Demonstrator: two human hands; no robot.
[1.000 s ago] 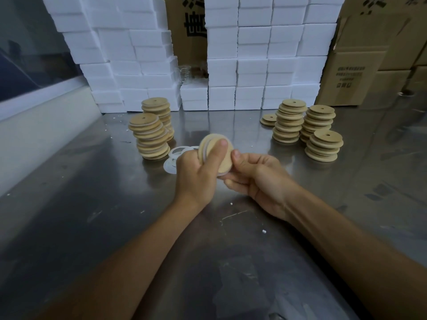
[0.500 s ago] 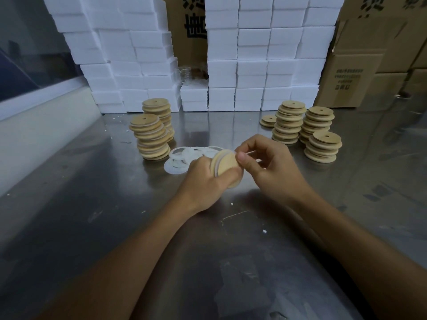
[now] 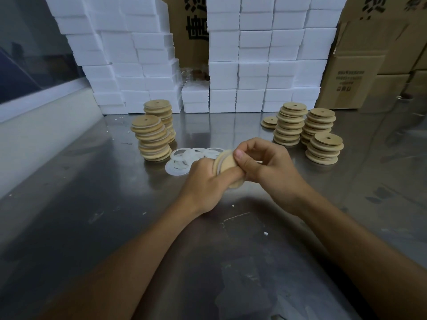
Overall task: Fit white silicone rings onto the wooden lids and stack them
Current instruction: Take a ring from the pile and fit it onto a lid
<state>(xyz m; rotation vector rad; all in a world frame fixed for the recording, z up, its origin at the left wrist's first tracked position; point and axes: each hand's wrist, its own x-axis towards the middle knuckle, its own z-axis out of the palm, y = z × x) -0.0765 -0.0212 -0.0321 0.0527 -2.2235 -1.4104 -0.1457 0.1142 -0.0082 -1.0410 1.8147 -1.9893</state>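
Head view: left hand (image 3: 203,181), right hand (image 3: 270,167) grip wooden lid (image 3: 227,162).

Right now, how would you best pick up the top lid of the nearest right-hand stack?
Pinch the top lid by opposite points on its rim, coming from above. It lies flat and overhangs the stack, so its thin edge is exposed; its center hole looks too small for a finger.

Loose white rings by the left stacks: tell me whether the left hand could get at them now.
Probably not yet: the left hand grips the wooden lid. The loose white rings lie uncovered just beyond it, nothing between.
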